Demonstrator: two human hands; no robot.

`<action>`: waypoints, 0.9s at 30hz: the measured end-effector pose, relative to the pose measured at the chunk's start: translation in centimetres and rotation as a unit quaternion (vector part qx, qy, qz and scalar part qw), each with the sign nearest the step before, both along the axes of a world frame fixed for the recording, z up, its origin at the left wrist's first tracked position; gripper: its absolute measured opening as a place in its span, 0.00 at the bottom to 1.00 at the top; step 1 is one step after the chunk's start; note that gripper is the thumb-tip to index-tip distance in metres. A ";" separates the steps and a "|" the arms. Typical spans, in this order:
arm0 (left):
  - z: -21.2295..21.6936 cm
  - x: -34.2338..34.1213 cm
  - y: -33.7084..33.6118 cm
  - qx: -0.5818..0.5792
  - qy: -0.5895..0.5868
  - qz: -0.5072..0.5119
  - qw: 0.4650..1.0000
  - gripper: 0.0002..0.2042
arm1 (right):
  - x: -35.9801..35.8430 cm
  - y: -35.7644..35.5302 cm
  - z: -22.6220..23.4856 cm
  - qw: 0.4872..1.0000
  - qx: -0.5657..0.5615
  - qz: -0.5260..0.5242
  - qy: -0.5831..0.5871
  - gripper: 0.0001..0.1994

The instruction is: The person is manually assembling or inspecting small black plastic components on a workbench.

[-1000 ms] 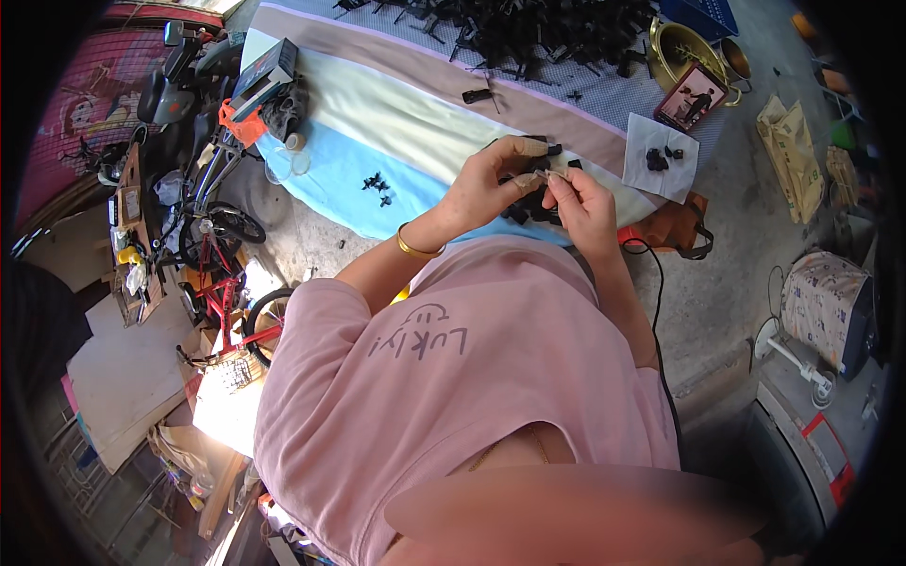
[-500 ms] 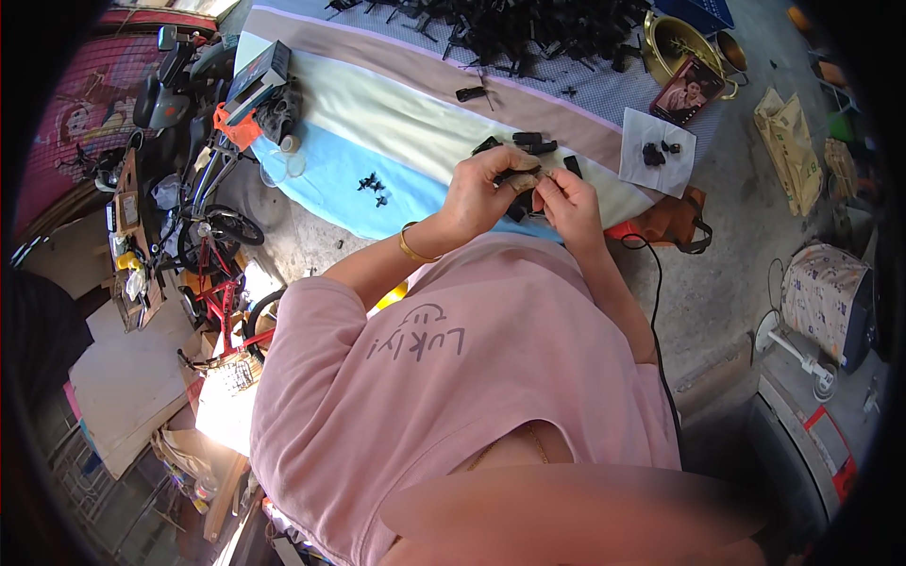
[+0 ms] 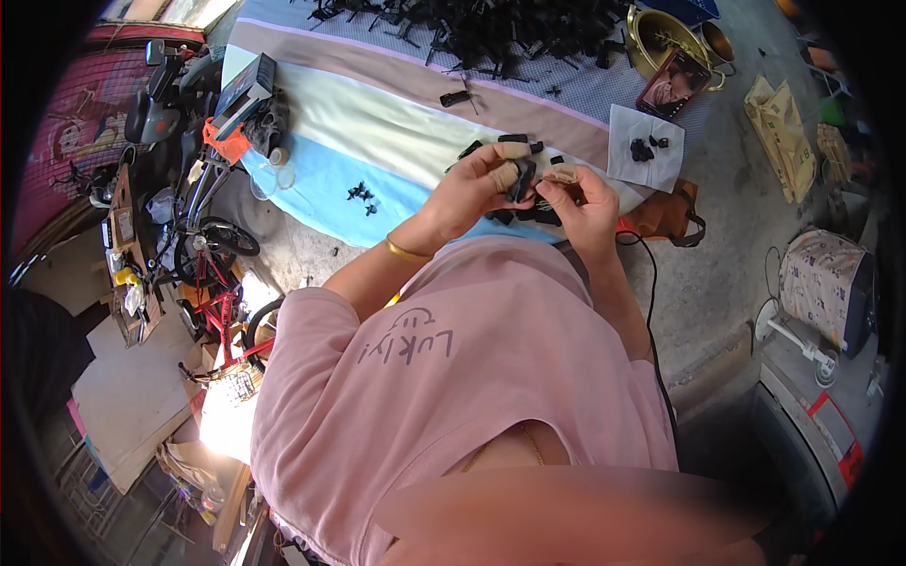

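Observation:
My left hand (image 3: 464, 187) is closed around a small black plastic part (image 3: 521, 180), gripped between thumb and fingers above the table's near edge. Just to its right, my right hand (image 3: 590, 203) is pinched, its fingertips close to that part; whatever they hold is too small to make out. Pale wraps cover some fingertips. Several black pieces (image 3: 514, 139) lie on the striped cloth (image 3: 377, 104) right behind my hands, partly hidden by them. A white sheet (image 3: 645, 172) to the right carries a few small black parts (image 3: 644, 149).
A large heap of black parts (image 3: 510, 33) covers the far side. At the far right are a brass-coloured pot (image 3: 646, 42) and a dark red box (image 3: 673, 85). Small black pieces (image 3: 360, 193) lie on the blue stripe at left. A brown bag (image 3: 665, 215) sits below the table's right edge.
My right hand has drawn a little right, away from the left. The black part in my left hand is turned and shows more plainly. The whole view has shifted slightly.

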State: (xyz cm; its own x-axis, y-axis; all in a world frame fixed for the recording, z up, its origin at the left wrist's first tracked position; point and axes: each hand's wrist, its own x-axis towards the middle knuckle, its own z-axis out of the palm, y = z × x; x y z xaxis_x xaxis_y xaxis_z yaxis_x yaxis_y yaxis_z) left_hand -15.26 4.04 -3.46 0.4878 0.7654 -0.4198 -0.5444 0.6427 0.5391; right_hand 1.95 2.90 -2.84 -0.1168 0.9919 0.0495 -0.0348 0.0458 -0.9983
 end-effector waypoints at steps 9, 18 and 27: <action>1.4 0.6 -0.9 0.213 0.175 -0.052 0.960 0.20 | -0.7 0.6 -1.0 0.997 -0.079 0.015 -0.016 0.07; 0.4 0.0 -0.7 0.238 0.218 0.011 0.946 0.14 | -0.2 0.3 -1.0 0.974 -0.193 0.110 0.033 0.08; -1.2 0.1 -1.7 0.318 0.316 0.023 0.893 0.10 | -1.3 -0.4 -1.6 0.981 -0.171 0.097 0.005 0.09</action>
